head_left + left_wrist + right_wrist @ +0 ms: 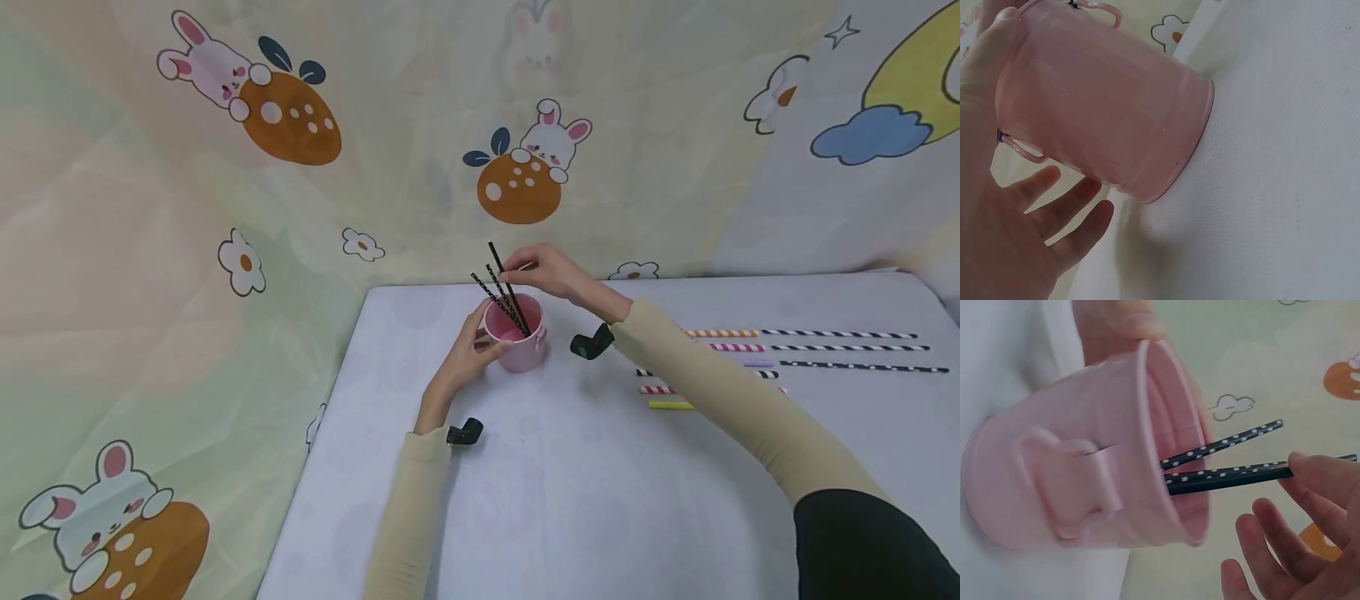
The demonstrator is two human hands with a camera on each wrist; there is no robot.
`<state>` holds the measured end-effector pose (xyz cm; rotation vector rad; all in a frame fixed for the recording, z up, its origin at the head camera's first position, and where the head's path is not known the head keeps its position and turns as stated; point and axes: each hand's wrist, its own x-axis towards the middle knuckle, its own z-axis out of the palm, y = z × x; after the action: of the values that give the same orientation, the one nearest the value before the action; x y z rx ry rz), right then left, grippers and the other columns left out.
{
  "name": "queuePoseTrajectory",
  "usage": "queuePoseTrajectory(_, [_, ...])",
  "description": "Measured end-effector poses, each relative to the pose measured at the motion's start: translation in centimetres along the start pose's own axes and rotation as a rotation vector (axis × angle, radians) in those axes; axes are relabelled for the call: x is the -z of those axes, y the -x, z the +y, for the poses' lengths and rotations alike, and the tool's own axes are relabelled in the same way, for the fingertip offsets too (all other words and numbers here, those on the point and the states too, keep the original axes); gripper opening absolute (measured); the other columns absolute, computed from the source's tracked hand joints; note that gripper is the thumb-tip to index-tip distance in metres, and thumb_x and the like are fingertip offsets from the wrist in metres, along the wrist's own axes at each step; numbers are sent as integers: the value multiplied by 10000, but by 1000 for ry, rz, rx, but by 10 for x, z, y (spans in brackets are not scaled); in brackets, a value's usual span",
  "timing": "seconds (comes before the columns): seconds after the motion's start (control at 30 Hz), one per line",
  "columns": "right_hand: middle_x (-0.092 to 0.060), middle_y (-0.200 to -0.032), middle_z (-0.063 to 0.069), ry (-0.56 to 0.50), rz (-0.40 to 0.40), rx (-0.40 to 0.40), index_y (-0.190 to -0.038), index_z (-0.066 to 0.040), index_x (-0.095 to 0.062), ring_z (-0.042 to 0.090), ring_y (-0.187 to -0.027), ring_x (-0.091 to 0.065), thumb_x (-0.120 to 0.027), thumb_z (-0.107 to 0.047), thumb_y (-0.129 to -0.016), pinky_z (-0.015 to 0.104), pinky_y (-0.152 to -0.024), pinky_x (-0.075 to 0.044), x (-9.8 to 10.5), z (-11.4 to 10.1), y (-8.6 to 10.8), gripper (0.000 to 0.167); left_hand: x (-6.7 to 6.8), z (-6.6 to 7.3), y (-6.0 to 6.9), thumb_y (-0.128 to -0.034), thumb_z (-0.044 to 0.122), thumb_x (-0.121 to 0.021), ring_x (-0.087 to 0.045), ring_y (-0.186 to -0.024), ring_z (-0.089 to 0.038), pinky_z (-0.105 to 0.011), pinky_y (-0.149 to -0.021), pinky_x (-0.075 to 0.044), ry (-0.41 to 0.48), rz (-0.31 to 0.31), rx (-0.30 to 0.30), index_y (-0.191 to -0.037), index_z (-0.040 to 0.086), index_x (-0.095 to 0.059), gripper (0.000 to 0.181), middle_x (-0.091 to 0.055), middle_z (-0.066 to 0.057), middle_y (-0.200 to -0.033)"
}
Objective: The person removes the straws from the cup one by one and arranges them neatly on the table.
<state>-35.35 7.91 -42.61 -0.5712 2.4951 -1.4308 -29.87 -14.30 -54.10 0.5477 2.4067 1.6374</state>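
A pink bucket-shaped cup (521, 357) with small side handles stands on the table. My left hand (467, 358) holds it at its left side; in the left wrist view the thumb lies near the rim, while several fingers extend beside the wall. Three dark straws lean inside the cup: two black ones with white dots and one that looks plain black. Above the rim, my right hand (1316, 531) pinches the plain black straw (1229, 483) between thumb and finger. One dotted straw (1254, 469) runs alongside it up to the fingertips. Apart from these leans the other dotted straw (1229, 444).
To the right, partly beneath my right forearm, lie rows of straws, including an orange-striped straw (723, 333), a purple straw (757, 362), a yellow straw (670, 405) and a black straw with white marks (862, 367). A patterned curtain (420, 167) hangs behind the table (585, 500).
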Motion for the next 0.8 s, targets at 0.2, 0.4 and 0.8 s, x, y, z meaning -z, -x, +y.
queuePoseTrajectory(0.2, [-699,-1151,103,-44,33,66,-1163,-70,-726,262,-1077,-631,-667,-239,-979,430,-1016,-535,12,-11,4,256,4,27,7,-962,227,-672,-466,-1386,-424,-493,-1143,-435,14,-49,-3,-1620,234,-176,824,-231,-167,-1625])
queuePoseTrajectory(0.4, [-687,-1155,95,-108,70,99,-1173,-96,-727,255,-1077,-624,-672,-264,-977,427,-1040,-513,23,-17,8,265,6,34,8,-967,159,-660,-449,-1393,-442,-508,-1152,-420,10,-71,-1,-1621,141,-155,826,-222,-216,-1618])
queuePoseTrajectory(0.8, [-635,-1143,40,-215,160,112,-1239,-46,-682,238,-1090,-555,-671,-293,-975,322,-977,-481,58,-32,31,362,0,0,-1,-944,259,-709,-485,-1384,-367,-453,-1150,-435,26,-5,-12,-1590,369,-222,816,-269,-80,-1615])
